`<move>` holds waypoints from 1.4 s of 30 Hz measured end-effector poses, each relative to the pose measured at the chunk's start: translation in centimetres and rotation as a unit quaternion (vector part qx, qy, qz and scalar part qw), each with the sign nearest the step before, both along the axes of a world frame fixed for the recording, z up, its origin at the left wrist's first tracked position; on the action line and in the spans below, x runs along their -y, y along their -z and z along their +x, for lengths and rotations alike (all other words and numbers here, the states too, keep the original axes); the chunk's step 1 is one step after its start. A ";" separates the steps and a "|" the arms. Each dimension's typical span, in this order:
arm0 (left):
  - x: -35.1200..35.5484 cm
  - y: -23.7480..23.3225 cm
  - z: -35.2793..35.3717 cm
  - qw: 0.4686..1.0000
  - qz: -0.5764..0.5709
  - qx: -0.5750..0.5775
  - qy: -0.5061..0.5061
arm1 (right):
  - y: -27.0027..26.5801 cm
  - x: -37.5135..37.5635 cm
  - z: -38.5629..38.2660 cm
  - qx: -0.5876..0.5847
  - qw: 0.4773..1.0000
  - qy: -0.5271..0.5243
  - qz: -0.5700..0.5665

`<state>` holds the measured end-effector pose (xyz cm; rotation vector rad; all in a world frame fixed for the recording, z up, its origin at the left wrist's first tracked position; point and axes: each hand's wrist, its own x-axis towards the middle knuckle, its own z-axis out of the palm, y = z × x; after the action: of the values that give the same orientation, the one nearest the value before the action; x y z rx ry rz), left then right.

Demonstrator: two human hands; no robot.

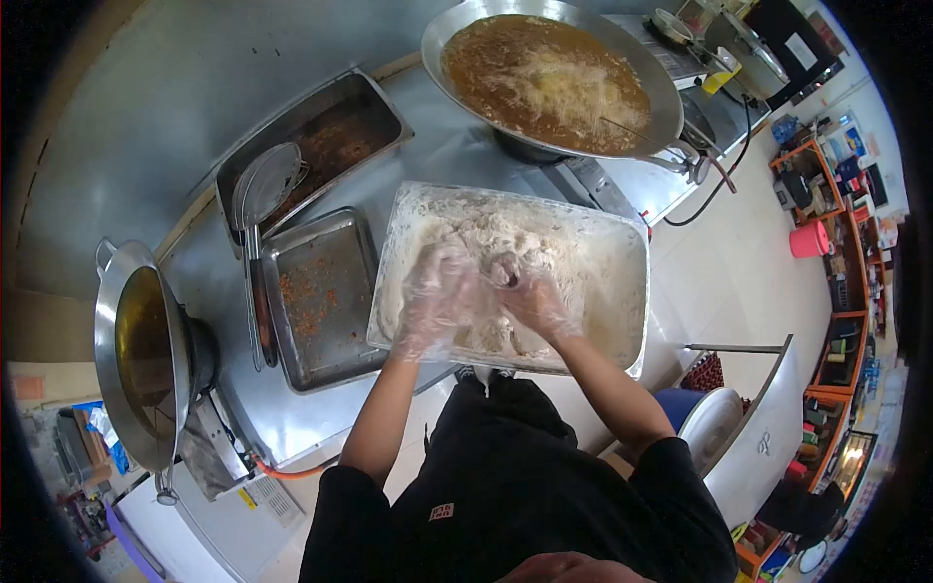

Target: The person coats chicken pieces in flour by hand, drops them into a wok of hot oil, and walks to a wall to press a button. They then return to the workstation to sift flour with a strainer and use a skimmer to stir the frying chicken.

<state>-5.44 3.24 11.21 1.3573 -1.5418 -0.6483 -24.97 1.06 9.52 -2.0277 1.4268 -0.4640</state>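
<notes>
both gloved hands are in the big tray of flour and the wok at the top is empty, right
No: the head view shows the top wok full of bubbling brown liquid, not empty. The left hand and right hand are indeed in the flour tray.

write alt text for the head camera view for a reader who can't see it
Seen from above, a left hand and right hand, gloved in clear plastic, work in a big tray of flour. Past it a wok of oil bubbles; to the left lie a crumbed tray, a skimmer and a second wok.

Flour tub (pixel 634 291) sits right of baking tray (pixel 326 361), before the wok (pixel 665 107).
</notes>
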 end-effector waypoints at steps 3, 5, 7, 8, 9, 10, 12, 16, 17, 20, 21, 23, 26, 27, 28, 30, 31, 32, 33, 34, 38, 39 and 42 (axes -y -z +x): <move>0.2 4.1 1.6 0.930 0.186 -0.316 0.028 | -6.8 -0.8 -0.6 -0.028 0.997 -0.027 -0.064; 2.9 5.0 2.6 0.957 0.287 0.023 -0.027 | -9.1 -0.2 -2.9 -0.036 0.984 -0.102 -0.142; 4.6 7.9 3.5 0.932 0.334 0.141 -0.017 | -11.8 0.2 -4.3 -0.076 0.982 -0.102 -0.137; 5.0 9.9 3.5 0.932 0.350 0.097 -0.023 | -13.4 0.2 -4.9 -0.097 0.981 -0.100 -0.132; 5.3 11.7 3.5 0.930 0.363 0.053 -0.027 | -15.4 0.4 -5.2 -0.073 0.983 -0.112 -0.127; 5.6 13.2 3.5 0.929 0.368 0.030 -0.031 | -17.8 0.8 -5.4 -0.049 0.984 -0.123 -0.122; 6.1 15.9 3.3 0.926 0.375 -0.016 -0.037 | -21.8 2.0 -5.8 -0.035 0.980 -0.142 -0.138; 7.4 19.1 2.6 0.925 0.373 -0.056 -0.045 | -27.3 6.4 -7.2 -0.104 0.967 -0.118 -0.198; 7.5 19.5 2.5 0.927 0.367 -0.057 -0.051 | -28.8 7.4 -7.0 -0.129 0.972 -0.090 -0.174; 7.0 16.4 2.1 0.932 0.357 -0.020 -0.063 | -28.8 12.8 -7.5 -0.303 0.910 -0.032 -0.280; 6.9 14.1 2.1 0.915 0.395 -0.075 -0.040 | -27.9 15.0 -7.1 -0.315 0.889 -0.075 -0.324; 6.3 9.2 2.4 0.865 0.467 -0.184 0.011 | -26.2 18.0 -6.6 -0.335 0.836 -0.157 -0.404; 6.7 1.6 4.9 0.865 0.491 0.015 0.100 | -22.3 22.3 -6.0 -0.178 0.968 -0.115 -0.132; 6.5 0.7 5.1 0.870 0.468 0.095 0.123 | -20.0 24.8 -6.4 -0.196 0.969 -0.118 -0.090; 5.3 0.8 4.4 0.885 0.401 0.194 0.138 | -17.7 27.1 -6.8 -0.215 0.968 -0.120 -0.049; 5.0 2.8 4.0 0.914 0.332 0.217 0.089 | -8.1 36.3 -12.7 0.043 0.994 -0.074 0.063; 5.9 6.4 3.7 0.932 0.332 0.143 0.029 | -3.6 40.5 -15.4 0.169 0.978 -0.052 0.113; 5.9 7.3 3.7 0.932 0.332 0.141 0.015 | -4.3 40.4 -14.7 0.132 0.983 -0.063 0.107; 6.0 8.2 3.7 0.933 0.333 0.138 0.002 | -5.2 40.2 -13.9 0.094 0.988 -0.075 0.100; 6.2 7.7 3.5 0.919 0.333 0.208 0.035 | -7.2 39.3 -13.1 0.058 0.990 -0.084 0.093; 7.1 8.7 2.8 0.825 0.279 0.469 0.146 | -22.7 29.3 -7.4 -0.170 0.974 -0.091 -0.120; 7.3 9.0 2.9 0.826 0.283 0.466 0.143 | -25.3 27.4 -7.0 -0.216 0.956 -0.100 -0.170; 7.3 12.1 4.2 0.915 0.315 0.250 0.016 | -30.1 19.7 -6.0 -0.371 0.844 -0.195 -0.334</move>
<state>-1.24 -4.02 -0.84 2.1129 -1.8391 -0.9180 -30.94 -18.64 39.60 -3.2317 1.2659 0.0545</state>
